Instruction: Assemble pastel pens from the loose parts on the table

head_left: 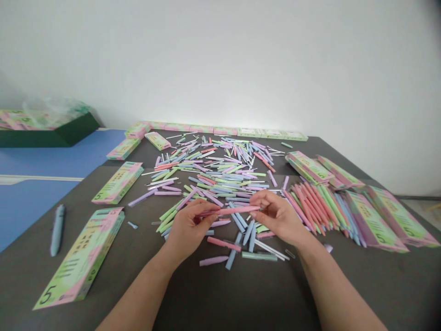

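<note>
The left hand (189,225) and right hand (277,216) both pinch a pink pen (239,210), one near each end, holding it crosswise above the middle of the dark bench (241,299). Loose pen parts (220,188) lie scattered beneath it and on towards the far edge, where a row of boxes (225,130) runs. Coloured pens (313,207) lie side by side towards the right edge, next to printed boxes (375,220). A blue pen (57,232) lies near the left edge.

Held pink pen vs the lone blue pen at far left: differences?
Support: left hand and right hand hold the pink pen; the blue pen lies on the dark table. Direction: the pink pen runs side to side, the blue pen near to far. Both are slender and pastel.
</note>
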Demonstrator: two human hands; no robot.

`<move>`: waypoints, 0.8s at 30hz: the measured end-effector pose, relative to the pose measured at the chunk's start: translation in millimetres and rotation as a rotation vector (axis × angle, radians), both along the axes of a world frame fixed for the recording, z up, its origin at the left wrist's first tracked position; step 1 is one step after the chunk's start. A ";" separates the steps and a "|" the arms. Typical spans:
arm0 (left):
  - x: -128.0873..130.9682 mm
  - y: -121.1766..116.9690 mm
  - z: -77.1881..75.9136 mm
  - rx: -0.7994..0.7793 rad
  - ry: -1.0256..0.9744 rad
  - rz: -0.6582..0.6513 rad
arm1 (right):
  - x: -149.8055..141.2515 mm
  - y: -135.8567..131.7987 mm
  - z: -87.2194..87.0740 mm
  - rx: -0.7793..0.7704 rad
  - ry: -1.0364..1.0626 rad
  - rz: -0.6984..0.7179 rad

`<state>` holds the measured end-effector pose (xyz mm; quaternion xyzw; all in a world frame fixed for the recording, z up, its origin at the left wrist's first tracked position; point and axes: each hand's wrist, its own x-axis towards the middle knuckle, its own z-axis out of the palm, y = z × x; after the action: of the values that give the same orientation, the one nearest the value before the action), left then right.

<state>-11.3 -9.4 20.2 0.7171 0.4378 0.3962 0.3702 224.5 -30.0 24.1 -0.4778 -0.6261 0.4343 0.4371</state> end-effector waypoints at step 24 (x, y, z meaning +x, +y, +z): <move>1.1 -0.3 -1.7 0.028 0.027 0.007 | -3.0 3.3 -9.6 -0.063 -0.077 -0.022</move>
<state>-10.2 -9.7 18.5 0.7261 0.4396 0.3940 0.3526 221.5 -26.7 14.6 -0.5148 -0.6232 0.4301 0.4021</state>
